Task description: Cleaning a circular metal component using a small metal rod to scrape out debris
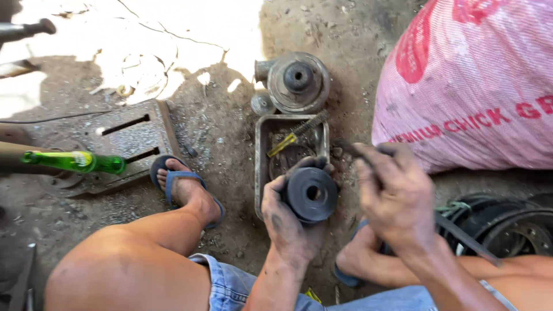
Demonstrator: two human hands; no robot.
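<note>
**K:** Over the metal tray (260, 167), dead centre of the head view: left hand (288, 222) is wrapped around a black pulley-like disc (311, 194), bore facing the camera. Fingers curl over its top edge, thumb on the near side. Firm grasp.

**R:** Right hand?

**K:** Right hand (397, 198) is clenched on a long dark metal tool (461, 236). One end pokes out past the fingers toward the tray; the other runs down and right across the knee. Tip sits just beside the disc; can't tell if it touches.

**R:** What's in the tray?

**K:** Wire brush with a yellow handle (296, 133), lying diagonally. Greasy parts under it, too dark to tell apart.

**R:** Surroundings?

**K:** Dirt floor. Round grey housing with a centre hole (298, 82) just beyond the tray, and a small round cap (263, 104) touching its left side. Pink woven sack (472, 86) to the right. Green glass bottle (75, 161) lying on its side, well apart on the left, over a slotted steel plate (129, 141). Black rings (512, 227) stacked by the right knee. Person squats in blue sandals (173, 175) and denim shorts (230, 285).
</note>
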